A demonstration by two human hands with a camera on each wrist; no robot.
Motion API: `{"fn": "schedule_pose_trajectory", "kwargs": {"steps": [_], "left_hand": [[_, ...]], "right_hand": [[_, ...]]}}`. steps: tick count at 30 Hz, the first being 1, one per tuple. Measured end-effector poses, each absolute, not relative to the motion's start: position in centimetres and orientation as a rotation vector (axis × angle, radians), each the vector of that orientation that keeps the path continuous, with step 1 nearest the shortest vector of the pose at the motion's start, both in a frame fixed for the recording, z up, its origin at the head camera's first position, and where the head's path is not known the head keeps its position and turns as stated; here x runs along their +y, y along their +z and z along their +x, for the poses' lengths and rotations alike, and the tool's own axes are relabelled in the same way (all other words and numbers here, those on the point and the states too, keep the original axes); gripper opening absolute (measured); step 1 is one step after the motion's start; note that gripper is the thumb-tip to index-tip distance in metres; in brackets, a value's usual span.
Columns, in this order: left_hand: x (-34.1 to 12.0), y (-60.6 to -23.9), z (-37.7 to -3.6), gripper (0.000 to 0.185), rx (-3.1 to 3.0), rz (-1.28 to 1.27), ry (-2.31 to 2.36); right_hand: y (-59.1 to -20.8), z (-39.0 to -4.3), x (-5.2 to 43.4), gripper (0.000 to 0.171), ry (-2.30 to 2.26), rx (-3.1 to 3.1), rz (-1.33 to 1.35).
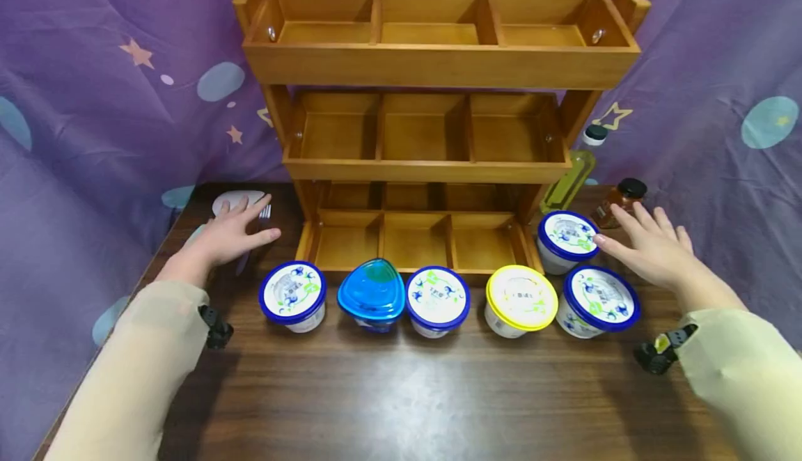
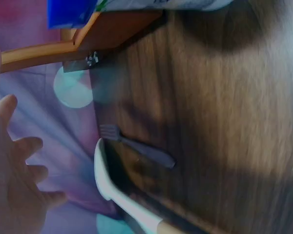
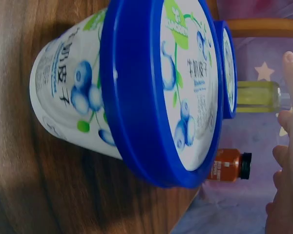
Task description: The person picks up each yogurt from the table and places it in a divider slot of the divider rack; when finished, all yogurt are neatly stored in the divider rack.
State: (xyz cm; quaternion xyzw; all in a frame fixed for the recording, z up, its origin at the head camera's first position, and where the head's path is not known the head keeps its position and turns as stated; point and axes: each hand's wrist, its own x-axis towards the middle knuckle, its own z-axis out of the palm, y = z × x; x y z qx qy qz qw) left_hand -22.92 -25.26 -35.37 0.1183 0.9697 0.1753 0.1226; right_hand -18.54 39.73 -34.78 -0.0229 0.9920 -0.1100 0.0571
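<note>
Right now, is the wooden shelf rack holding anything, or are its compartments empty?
Empty, as far as the head view shows. The wooden rack shows bare wood in its compartments, and all the tubs, such as the yellow-lidded tub, stand on the table in front.

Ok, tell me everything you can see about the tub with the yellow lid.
The yellow-lidded tub is a small round white cup, plastic by the look of it, with a bright yellow rim around a pale printed lid. It stands upright and closed on the dark wooden table, fourth from the left in the front row, between two blue-lidded tubs and just before the wooden rack. Neither hand touches it.
</note>
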Motion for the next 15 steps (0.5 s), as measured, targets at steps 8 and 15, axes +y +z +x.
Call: {"fn": "schedule_pose_trajectory", "kwargs": {"steps": [8,15], "left_hand": [[-24.8,-37.4,-23.3,0.081,2.793,0.356,0.606],[-24.2,-38.5,-23.3,0.078,2.766,0.383,0.703]], "right_hand": [[-34.9,-18.8,39.1,0.084,-0.427,2.975,-0.125],[-34.7,-19.0,39.3,0.085,-0.556,2.908,-0.134]]}}
